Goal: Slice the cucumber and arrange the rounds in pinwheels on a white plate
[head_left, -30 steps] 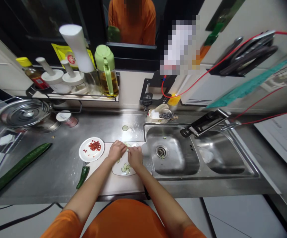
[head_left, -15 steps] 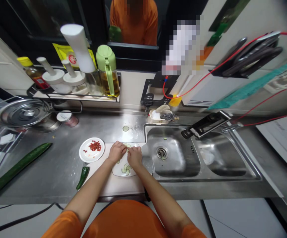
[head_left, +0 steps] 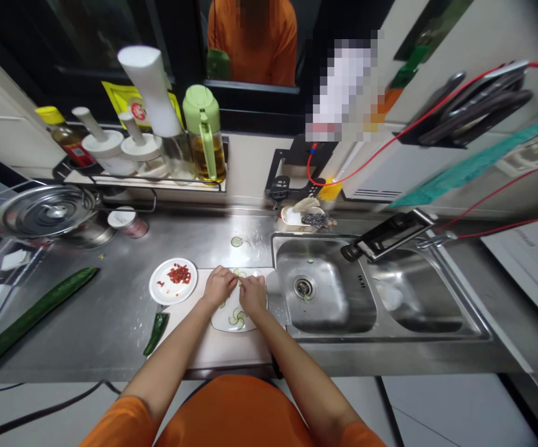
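Over a white plate (head_left: 221,321) of swirled cucumber slices (head_left: 237,319), the left hand (head_left: 221,285) and right hand (head_left: 252,295) sit close together, fingers bent inward, any grip unclear; arranging appears underway, another placement seemingly calling for a light touch.

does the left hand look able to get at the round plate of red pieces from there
Probably yes: the round plate lies just to the left of the left hand, with nothing visible standing between, though that hand looks busy beside the right hand.
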The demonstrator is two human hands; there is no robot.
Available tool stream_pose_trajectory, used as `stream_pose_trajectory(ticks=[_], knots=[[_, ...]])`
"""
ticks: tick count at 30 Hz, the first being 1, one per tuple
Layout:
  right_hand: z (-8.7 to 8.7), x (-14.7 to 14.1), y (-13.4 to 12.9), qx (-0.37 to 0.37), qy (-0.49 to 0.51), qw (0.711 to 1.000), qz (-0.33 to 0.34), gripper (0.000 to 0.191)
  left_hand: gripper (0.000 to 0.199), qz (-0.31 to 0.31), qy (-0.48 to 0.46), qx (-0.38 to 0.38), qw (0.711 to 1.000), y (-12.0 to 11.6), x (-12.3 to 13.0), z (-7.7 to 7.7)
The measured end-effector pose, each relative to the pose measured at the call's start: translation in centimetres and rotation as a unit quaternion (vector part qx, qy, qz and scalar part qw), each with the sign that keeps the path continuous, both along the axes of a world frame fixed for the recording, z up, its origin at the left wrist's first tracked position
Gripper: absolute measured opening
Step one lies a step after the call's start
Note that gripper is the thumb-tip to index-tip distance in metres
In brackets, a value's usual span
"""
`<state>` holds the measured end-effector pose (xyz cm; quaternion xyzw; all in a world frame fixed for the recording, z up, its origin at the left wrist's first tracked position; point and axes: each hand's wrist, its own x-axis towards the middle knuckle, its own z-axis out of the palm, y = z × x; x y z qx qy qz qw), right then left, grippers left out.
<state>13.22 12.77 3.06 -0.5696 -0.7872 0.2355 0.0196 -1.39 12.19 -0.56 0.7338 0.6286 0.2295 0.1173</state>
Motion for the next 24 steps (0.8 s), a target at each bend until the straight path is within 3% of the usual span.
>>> stream_pose_trajectory(ticks=[9, 15, 20, 24], knots=[[-0.1, 0.4, -0.2, 0.012, 0.015, 1.0, -0.012, 0.032, 0.02, 0.011, -0.017, 0.001, 1.0, -0.4, -0.4, 0.1], [0.6, 0.8, -0.3, 0.006, 0.006, 1.0, -0.011, 0.031, 0.02, 0.064, -0.045, 0.014, 0.997, -1.4, -0.7, 1.0], [1.5, 1.4, -1.0, 0.003, 0.013, 1.0, -0.027, 0.031, 0.022, 0.174, -0.051, 0.017, 0.983, -4.1, -2.8, 1.7], [2.0, 1.7, -2.0, -0.003, 0.024, 0.999, -0.029, 0.031, 0.024, 0.347, -0.026, -0.014, 0.938, -6.8, -6.4, 1.8]])
